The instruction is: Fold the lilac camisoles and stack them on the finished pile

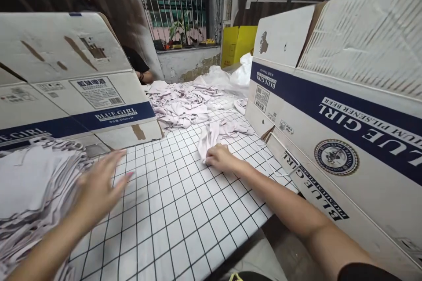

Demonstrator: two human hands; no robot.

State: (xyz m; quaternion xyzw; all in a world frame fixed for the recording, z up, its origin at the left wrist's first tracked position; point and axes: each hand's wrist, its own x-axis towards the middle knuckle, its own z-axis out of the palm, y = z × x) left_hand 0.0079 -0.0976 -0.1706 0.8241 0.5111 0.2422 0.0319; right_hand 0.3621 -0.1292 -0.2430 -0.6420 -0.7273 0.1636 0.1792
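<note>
My right hand (219, 157) is closed on the near edge of a crumpled pale pink cloth piece (209, 136), which lies on the black-and-white checked tabletop (158, 210). Over the left side of the table hovers my left hand (102, 180), fingers apart and holding nothing, slightly blurred. Beside it, at the left edge, stands a stack of flat pale pink fabric pieces (29, 180) with looped edges. A loose heap of the same pale cloth (181, 101) spreads across the far end of the table.
Blue Girl cardboard boxes wall the table on the left (79, 92) and right (329, 109). Clear plastic sheeting (239, 74) lies at the back right, before a yellow box (234, 46). Behind the left box, another person's arm (145, 77) shows. A barred window (174, 9) is beyond.
</note>
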